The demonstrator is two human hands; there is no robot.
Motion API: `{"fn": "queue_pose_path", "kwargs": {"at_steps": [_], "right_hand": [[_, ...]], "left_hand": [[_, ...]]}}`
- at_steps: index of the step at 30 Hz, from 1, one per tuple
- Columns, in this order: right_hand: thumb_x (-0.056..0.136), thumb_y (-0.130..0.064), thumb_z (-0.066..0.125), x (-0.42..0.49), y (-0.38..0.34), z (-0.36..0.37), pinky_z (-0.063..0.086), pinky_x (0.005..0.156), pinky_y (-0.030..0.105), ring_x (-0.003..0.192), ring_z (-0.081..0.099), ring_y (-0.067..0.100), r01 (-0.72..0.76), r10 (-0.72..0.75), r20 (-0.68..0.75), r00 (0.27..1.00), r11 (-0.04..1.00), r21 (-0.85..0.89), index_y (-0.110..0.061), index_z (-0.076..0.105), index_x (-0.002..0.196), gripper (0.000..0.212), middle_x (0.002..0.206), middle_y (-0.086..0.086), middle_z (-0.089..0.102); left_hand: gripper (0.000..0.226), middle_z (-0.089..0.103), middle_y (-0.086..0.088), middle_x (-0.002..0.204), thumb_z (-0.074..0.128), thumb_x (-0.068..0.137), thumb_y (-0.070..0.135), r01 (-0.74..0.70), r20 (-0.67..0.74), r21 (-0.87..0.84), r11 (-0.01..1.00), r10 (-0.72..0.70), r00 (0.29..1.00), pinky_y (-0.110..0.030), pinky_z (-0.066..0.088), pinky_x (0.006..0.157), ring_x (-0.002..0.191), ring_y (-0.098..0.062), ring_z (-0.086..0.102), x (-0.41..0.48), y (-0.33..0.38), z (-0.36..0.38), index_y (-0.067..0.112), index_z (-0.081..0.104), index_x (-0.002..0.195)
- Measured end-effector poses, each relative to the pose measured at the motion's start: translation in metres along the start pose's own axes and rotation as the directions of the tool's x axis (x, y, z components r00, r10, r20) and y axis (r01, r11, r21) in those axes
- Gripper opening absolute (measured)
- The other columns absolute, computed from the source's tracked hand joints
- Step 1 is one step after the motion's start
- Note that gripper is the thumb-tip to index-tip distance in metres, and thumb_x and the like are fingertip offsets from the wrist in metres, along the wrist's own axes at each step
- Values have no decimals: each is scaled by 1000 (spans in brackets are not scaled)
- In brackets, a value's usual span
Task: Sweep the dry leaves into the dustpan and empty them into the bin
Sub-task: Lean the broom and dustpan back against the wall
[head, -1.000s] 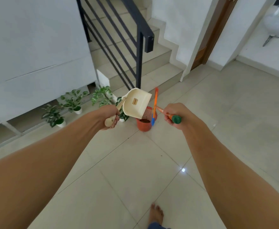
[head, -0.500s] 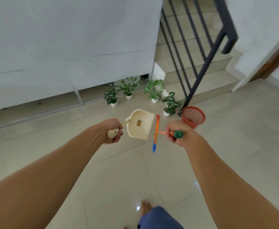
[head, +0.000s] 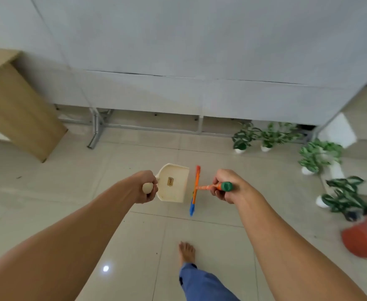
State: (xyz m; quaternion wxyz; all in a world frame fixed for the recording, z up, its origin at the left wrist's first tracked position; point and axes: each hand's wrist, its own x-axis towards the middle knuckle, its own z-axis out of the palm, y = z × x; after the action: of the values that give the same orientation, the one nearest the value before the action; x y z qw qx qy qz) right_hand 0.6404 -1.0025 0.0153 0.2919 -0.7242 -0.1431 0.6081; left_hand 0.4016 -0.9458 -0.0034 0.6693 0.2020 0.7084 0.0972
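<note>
Carrying the cream dustpan (head: 174,184) in the left hand (head: 144,187) and the brush (head: 196,190) in the right hand (head: 227,186), well left of the orange bin (head: 365,240), risking spilled leaves if tilted.

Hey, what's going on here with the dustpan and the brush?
A barefoot person stands on a tiled floor, holding a cream dustpan by its handle in the left hand and a small orange brush in the right hand. Both are raised off the floor. The dustpan looks empty, and the red bin sits to the right.
</note>
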Motion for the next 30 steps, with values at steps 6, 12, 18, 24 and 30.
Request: {"fn": "queue_pose_path", "kwargs": {"at_steps": [6, 12, 18, 24, 30], "right_hand": [[86, 8, 36, 79, -112, 83, 40, 29, 15, 31, 49, 14, -54, 62, 153, 986, 997, -55, -5, 55, 87, 22, 70, 16, 54], [83, 7, 36, 129, -204, 149, 45, 32, 18, 34, 56, 17, -45, 61, 271, 961, 997, -63, -5, 55, 91, 24, 74, 19, 53], [92, -8, 42, 170, -296, 219, 45, 31, 18, 35, 56, 15, -16, -3, 334, 943, 998, 55, -4, 59, 88, 18, 74, 23, 61], [99, -18, 40, 199, -375, 295, 49, 36, 22, 44, 58, 18, 75, -104, 335, 936, 992, 99, -2, 59, 94, 25, 77, 25, 66], [92, -2, 35, 235, -427, 351, 51, 46, 26, 56, 64, 22, 142, -187, 396, 899, 980, 139, 0, 54, 114, 29, 88, 28, 72]], "left_hand": [[8, 50, -8, 66, 41, 96, 2, -34, -145, -150, 988, 12, 989, -13, 41, 32, 28, -8, 46, 31, 95, -70, 2, 48, 92], [6, 50, -8, 64, 44, 97, 4, -47, -186, -251, 967, -1, 983, -13, 39, 30, 26, -8, 45, 51, 176, -129, 1, 48, 95], [6, 52, -10, 69, 47, 96, 4, -70, -215, -251, 965, 16, 977, -14, 40, 30, 28, -9, 45, 85, 262, -186, 1, 49, 102], [7, 52, -10, 67, 47, 97, 4, -62, -192, -232, 971, 17, 981, -14, 39, 30, 29, -8, 46, 133, 353, -241, 1, 49, 102], [13, 52, -9, 65, 48, 91, -1, -49, -188, -182, 982, 14, 982, -15, 39, 29, 32, -8, 44, 172, 454, -276, 3, 51, 103]]}}
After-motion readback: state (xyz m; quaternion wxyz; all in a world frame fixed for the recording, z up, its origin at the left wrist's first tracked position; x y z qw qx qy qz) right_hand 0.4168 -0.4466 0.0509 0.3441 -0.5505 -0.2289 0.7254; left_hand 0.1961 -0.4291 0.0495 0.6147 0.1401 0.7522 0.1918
